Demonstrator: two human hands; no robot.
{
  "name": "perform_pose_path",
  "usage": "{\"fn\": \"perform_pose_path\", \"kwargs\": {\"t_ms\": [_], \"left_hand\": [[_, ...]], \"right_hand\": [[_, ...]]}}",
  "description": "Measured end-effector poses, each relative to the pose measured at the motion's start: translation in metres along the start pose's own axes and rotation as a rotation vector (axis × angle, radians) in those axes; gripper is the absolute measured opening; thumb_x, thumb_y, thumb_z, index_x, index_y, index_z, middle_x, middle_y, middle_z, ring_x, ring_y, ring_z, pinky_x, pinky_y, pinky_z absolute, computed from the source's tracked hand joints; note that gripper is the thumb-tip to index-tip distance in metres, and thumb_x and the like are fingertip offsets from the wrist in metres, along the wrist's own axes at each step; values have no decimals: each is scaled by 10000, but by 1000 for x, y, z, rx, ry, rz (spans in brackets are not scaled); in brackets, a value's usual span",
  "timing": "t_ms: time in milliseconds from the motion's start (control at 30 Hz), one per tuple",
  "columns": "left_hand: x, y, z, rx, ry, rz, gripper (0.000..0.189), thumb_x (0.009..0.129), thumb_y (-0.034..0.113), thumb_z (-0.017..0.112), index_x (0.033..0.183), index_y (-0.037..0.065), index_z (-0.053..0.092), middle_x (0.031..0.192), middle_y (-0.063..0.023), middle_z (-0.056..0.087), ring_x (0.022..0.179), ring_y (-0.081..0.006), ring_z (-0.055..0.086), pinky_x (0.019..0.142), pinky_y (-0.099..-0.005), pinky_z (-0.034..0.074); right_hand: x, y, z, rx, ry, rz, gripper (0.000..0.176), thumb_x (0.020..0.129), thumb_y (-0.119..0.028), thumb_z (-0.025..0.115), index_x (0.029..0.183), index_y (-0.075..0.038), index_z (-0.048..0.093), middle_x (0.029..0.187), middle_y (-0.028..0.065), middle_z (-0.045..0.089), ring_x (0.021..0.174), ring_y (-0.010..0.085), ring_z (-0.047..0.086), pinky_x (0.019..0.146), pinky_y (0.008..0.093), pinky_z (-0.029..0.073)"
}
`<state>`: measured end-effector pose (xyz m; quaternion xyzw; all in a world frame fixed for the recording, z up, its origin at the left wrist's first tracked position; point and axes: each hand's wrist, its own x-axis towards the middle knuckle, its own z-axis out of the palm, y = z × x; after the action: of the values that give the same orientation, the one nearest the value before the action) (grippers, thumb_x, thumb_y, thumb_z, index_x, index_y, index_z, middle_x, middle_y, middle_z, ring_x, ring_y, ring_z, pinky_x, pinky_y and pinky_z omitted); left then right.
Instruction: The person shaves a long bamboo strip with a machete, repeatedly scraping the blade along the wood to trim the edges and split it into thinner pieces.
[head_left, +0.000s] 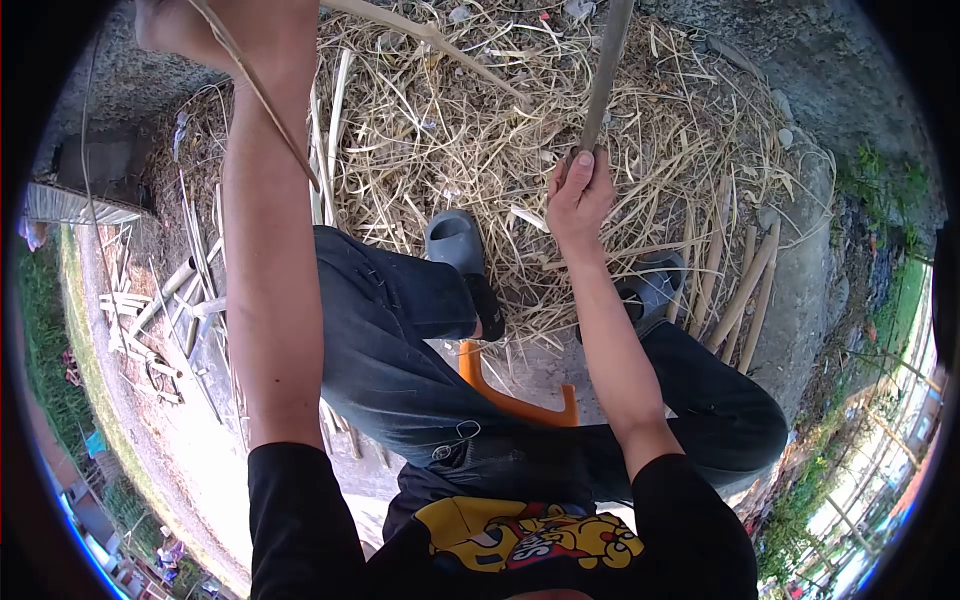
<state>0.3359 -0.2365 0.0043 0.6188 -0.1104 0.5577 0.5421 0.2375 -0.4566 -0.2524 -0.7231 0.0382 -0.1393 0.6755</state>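
My right hand (581,196) is closed around the lower end of a long, straight grey-brown bar (608,75), which rises to the top edge of the view; I cannot tell whether it is a blade or a stick. Only the wrist and heel of my left hand (180,28) show at the upper left, with the fingers cut off by the frame. A thin brown strip (262,95) crosses in front of my left forearm. Another pale split strip (430,38) slants down from beside that forearm over the litter.
Tangled pale shavings (450,130) cover the ground ahead. My feet wear grey clogs (455,240). An orange plastic piece (515,400) shows beneath my legs. Cut poles (750,290) lie at right, with more cut pieces (150,320) at left. A rough wall (820,60) stands ahead.
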Motion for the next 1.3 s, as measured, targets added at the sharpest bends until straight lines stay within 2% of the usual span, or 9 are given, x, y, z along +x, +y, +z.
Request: {"fn": "perform_pose_path", "kwargs": {"t_ms": [200, 333, 400, 500, 633, 700, 833, 1000, 1300], "left_hand": [[-11, 2, 21, -130, 170, 5, 435, 1113, 401, 440, 771, 132, 432, 571, 42, 327, 449, -84, 343, 413, -266, 293], [6, -45, -33, -134, 47, -37, 420, 1112, 389, 448, 783, 128, 437, 572, 34, 352, 444, -90, 365, 403, -267, 316], [29, -93, -69, -1093, 8, -611, 417, 1111, 397, 445, 793, 128, 431, 574, 30, 358, 440, -90, 368, 398, -266, 320], [3, -24, -13, -234, 36, -30, 410, 1109, 401, 452, 796, 137, 428, 574, 32, 355, 440, -87, 360, 401, -264, 310], [-3, -71, -41, -1183, -33, -572, 410, 1106, 408, 459, 798, 138, 431, 573, 30, 355, 441, -90, 363, 405, -264, 305], [-19, -36, -6, -133, 73, -130, 410, 1100, 408, 475, 800, 131, 432, 577, 26, 361, 443, -94, 366, 409, -268, 307], [-14, 4, 9, -84, 215, -110, 396, 1111, 383, 431, 818, 115, 425, 587, 21, 337, 456, -96, 345, 426, -282, 295], [29, 18, -19, -187, 279, -93, 282, 1086, 184, 386, 817, 102, 414, 592, 22, 264, 471, -104, 234, 455, -289, 226], [5, 31, -15, -177, 22, 16, 372, 1114, 295, 417, 798, 101, 443, 584, 24, 291, 454, -100, 283, 441, -283, 240]], "right_hand": [[-26, 218, -28, -870, -255, 150, 448, 1072, -405, 436, 1013, 18, 571, 711, 217, 652, 600, 511, 587, 580, 499, 511], [-17, 194, -27, -567, -331, 402, 540, 1064, -517, 435, 974, 1, 560, 685, 138, 616, 515, 314, 577, 513, 410, 501], [4, 138, -31, -48, -335, 897, 581, 1048, -591, 454, 870, -43, 528, 652, 37, 563, 461, 123, 530, 427, 327, 465], [21, 84, -19, -202, -261, 859, 565, 1056, -571, 455, 875, -39, 519, 638, 37, 552, 451, 133, 511, 413, 305, 435], [17, -9, -14, 107, -240, 625, 488, 1091, -462, 451, 926, -8, 514, 648, 43, 530, 458, 114, 507, 418, 284, 413], [8, -42, -3, 180, -224, 463, 483, 1094, -462, 436, 930, -14, 514, 650, 35, 531, 459, 100, 505, 414, 266, 401], [-7, -30, 14, 210, -108, 28, 476, 1099, -466, 399, 936, -34, 515, 654, 16, 533, 462, 73, 499, 410, 227, 378], [-29, -1, -6, 238, -84, 128, 468, 1107, -437, 388, 935, -19, 510, 642, 18, 528, 461, 77, 486, 418, 226, 382], [-34, 9, -19, 253, -15, 262, 475, 1115, -433, 372, 936, -21, 525, 659, 38, 520, 490, 105, 495, 438, 252, 404]]}}
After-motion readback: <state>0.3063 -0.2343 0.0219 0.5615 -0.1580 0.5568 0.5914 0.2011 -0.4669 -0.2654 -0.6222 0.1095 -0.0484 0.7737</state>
